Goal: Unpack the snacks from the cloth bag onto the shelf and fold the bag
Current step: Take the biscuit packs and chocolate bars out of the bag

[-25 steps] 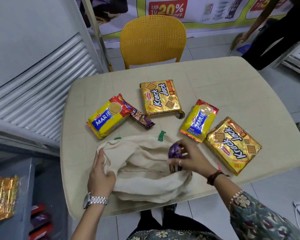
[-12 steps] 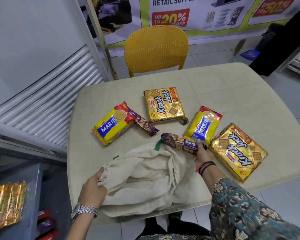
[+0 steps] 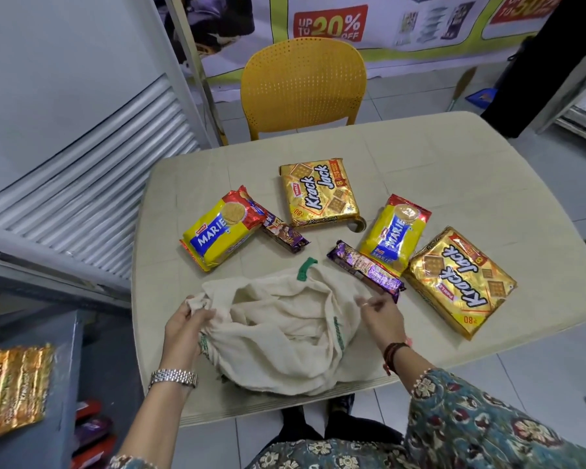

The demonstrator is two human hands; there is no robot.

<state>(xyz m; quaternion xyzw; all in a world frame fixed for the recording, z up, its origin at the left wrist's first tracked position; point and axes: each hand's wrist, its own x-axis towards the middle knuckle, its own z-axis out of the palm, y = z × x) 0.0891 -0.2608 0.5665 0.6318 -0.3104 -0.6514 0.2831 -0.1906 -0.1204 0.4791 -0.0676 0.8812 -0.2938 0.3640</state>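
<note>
A person's left hand (image 3: 186, 324) is gripping the cloth bag (image 3: 278, 336) rim at the bench (image 3: 420, 157) front edge; the right hand (image 3: 381, 311) is hovering, fingers loosely parted, empty. The sagging bag risks sliding off.

On the beige plastic desk (image 3: 454, 164) lie six snack packs: two flat gold foil Krack Jack cracker packs, one far (image 3: 318, 194) and one at the right (image 3: 459, 282); two yellow-and-red Marie biscuit packs, left (image 3: 220, 228) and right (image 3: 394, 233); two slim purple chocolate biscuit packs, left (image 3: 285, 231) and right (image 3: 366, 270). One crumpled cream cloth bag (image 3: 278, 330) with one green loop. One yellow perforated plastic chair (image 3: 301, 82)
</note>
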